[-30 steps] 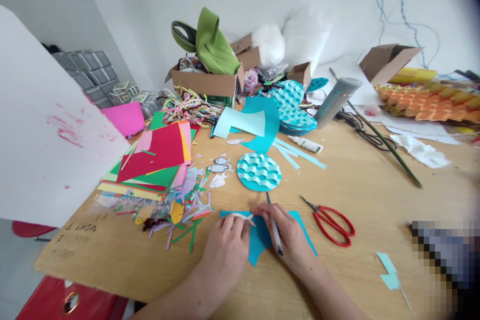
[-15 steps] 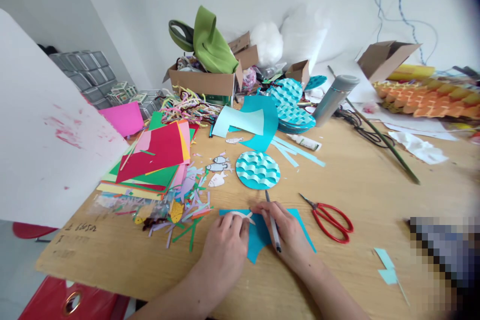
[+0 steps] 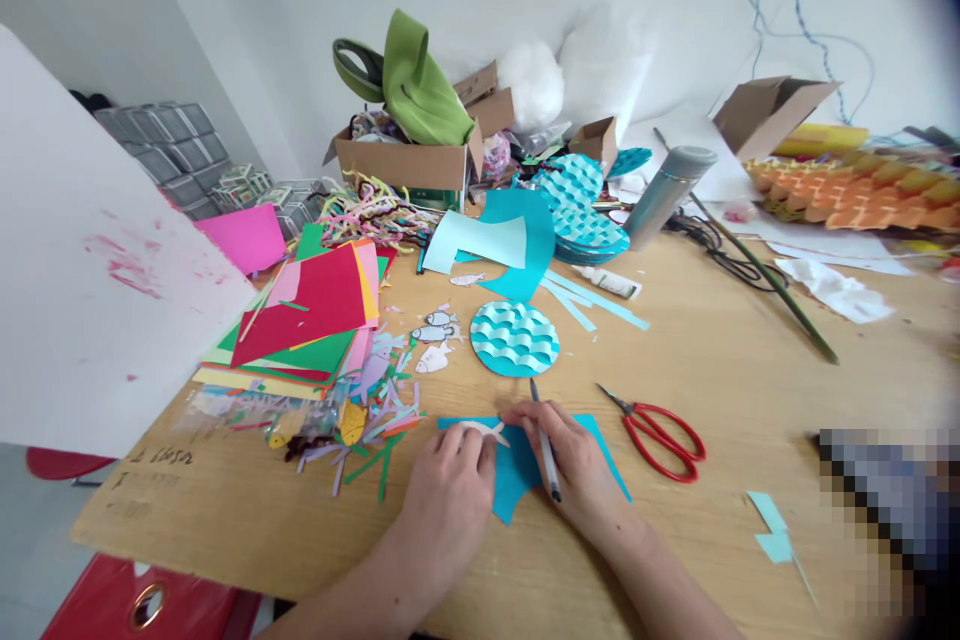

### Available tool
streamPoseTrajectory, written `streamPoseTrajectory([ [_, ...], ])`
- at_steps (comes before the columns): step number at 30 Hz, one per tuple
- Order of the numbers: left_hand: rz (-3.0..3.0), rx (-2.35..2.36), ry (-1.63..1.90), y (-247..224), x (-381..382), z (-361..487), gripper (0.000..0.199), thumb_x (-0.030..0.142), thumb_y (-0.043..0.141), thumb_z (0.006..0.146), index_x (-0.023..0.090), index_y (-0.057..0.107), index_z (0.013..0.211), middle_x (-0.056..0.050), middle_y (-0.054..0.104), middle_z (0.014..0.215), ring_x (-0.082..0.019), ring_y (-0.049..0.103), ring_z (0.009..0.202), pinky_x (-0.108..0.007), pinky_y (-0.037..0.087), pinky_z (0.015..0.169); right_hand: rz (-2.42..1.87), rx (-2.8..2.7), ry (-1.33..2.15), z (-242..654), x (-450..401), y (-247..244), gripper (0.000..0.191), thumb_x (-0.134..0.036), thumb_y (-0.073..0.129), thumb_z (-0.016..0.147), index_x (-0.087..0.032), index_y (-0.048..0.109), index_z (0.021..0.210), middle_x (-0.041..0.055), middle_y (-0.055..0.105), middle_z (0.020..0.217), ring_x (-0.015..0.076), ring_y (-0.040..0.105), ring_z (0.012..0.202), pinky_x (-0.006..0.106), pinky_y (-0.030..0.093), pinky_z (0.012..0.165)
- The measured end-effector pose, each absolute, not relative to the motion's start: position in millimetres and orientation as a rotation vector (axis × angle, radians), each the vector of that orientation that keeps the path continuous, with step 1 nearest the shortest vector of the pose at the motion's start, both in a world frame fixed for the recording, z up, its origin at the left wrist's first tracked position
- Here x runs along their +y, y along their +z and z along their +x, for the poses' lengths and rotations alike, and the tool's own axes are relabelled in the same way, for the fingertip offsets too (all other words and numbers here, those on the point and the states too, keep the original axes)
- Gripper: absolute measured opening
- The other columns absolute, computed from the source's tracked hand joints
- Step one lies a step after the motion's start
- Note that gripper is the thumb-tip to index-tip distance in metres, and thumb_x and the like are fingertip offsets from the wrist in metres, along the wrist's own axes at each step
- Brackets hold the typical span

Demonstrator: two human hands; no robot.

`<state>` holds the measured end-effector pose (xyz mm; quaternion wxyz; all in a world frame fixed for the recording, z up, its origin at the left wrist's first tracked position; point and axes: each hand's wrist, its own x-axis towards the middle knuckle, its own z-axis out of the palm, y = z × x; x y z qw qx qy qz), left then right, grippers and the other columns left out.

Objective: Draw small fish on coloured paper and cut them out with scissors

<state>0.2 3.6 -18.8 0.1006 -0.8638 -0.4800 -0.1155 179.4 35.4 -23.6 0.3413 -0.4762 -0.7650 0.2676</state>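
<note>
Under the bent fingers of my left hand [image 3: 454, 485], a white paper fish [image 3: 484, 429] is pressed against a piece of blue paper [image 3: 517, 480]. Only the fish's tail end and upper edge show. My right hand [image 3: 566, 450] holds a pen [image 3: 547, 450] between its fingers, slanting across the hand. Its thumb and fingertips touch the blue paper near the fish's tail; what lies under them is hidden. Just beyond my hands lies a round blue disc [image 3: 514, 338] with wavy pale strips. Red-handled scissors [image 3: 660, 435] rest to the right of my right hand.
Several cut-out paper fish [image 3: 435, 332] and paper scraps [image 3: 382, 410] lie left of the disc. Coloured sheets [image 3: 307, 310] are stacked farther left. Behind are a glue bottle [image 3: 611, 282], a grey flask [image 3: 670, 195] and a cardboard box [image 3: 405, 163]. A green stick [image 3: 765, 275] lies at right.
</note>
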Motion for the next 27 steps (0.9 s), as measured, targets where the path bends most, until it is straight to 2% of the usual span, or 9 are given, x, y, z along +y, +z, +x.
streamPoseTrajectory([
  [15, -2.564, -1.411, -0.320, -19.6, 3.5, -1.3, 0.027, 0.011, 0.066, 0.080, 0.012, 0.067, 0.107, -0.005, 0.064, 0.089, -0.020, 0.056, 0.081, -0.032, 0.051, 0.066, -1.245, -1.987, 0.694, 179.7, 34.8, -23.4, 0.025, -0.024, 0.038, 0.101, -0.022, 0.062, 0.108, 0.0091, 0.068, 0.099, 0.0194, 0.067, 0.087, 0.030, 0.053, 0.077],
  [27, -2.571, -1.433, -0.277, -18.3, 4.2, -2.0, 0.026, 0.010, 0.065, 0.080, 0.013, 0.067, 0.106, -0.005, 0.064, 0.089, -0.021, 0.057, 0.080, -0.032, 0.051, 0.065, -1.253, -1.990, 0.674, 178.6, 34.9, -22.7, 0.025, -0.024, 0.038, 0.100, -0.023, 0.062, 0.105, 0.0068, 0.068, 0.091, 0.0197, 0.066, 0.084, 0.031, 0.053, 0.075],
])
